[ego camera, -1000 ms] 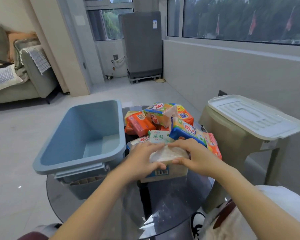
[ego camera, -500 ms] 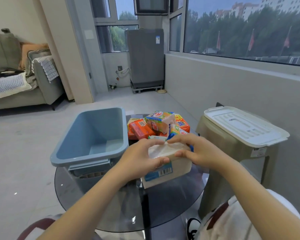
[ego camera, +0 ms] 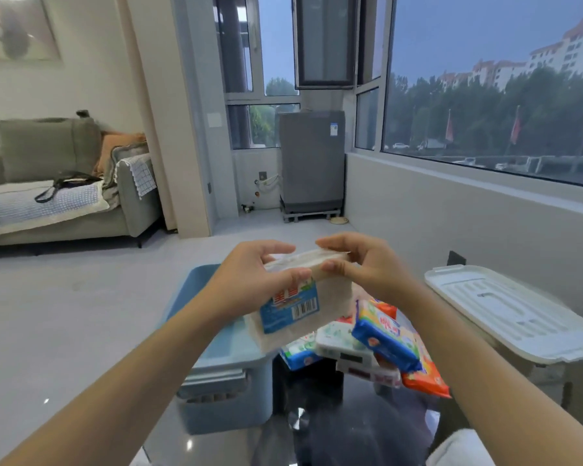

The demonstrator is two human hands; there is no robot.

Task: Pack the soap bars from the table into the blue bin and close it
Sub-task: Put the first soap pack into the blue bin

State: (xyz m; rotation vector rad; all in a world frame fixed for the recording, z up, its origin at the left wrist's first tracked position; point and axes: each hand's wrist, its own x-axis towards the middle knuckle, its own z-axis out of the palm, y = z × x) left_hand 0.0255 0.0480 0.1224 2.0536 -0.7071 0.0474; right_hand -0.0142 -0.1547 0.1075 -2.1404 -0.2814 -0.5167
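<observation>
I hold a pale wrapped soap bar (ego camera: 295, 304) with a blue barcode label in the air, my left hand (ego camera: 249, 280) and right hand (ego camera: 360, 267) both pinching its top edge. It is above the blue bin (ego camera: 223, 361) and the pile of soap bars (ego camera: 381, 348) on the dark glass table (ego camera: 334, 425). A white lid (ego camera: 515, 311) lies on a beige stool to the right

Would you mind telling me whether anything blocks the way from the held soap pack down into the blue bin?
Nothing visible does. Both hands hold the soap pack above the blue bin, which is open; its white lid lies off to the right.
</observation>
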